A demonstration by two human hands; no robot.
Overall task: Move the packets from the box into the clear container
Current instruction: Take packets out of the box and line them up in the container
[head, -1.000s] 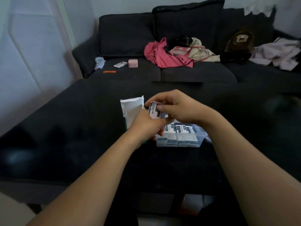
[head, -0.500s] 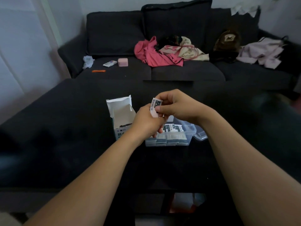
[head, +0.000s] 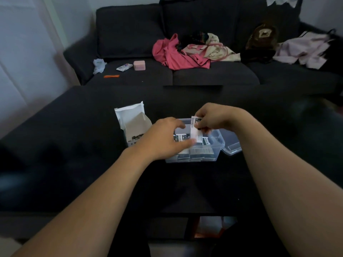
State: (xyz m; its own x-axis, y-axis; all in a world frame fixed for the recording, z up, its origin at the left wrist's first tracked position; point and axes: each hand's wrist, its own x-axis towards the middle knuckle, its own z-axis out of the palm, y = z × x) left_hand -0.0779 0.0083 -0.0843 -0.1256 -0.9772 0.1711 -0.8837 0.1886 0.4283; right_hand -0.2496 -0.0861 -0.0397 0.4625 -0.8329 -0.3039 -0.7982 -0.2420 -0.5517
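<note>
A white cardboard box (head: 134, 125) stands open on the black table, left of centre, with packets showing low inside it. Right of it sits the clear container (head: 216, 145), holding several dark-and-white packets (head: 201, 153). My right hand (head: 217, 117) pinches a white packet (head: 196, 131) upright over the container. My left hand (head: 165, 139) hovers over the container's left side; its fingertips touch the packet's lower edge. Whether the left hand grips it is unclear.
The container's clear lid (head: 232, 145) lies just right of it. Beyond the black table (head: 74, 145) is a dark sofa (head: 213, 76) with pink clothes (head: 176, 56), a pink case (head: 139, 65), a small packet (head: 124, 67) and a brown bag (head: 262, 36).
Both hands have dropped from above the box-side toward the container, carrying the white packet lower and rightward. The camera view has shifted, so the box now shows fully.
</note>
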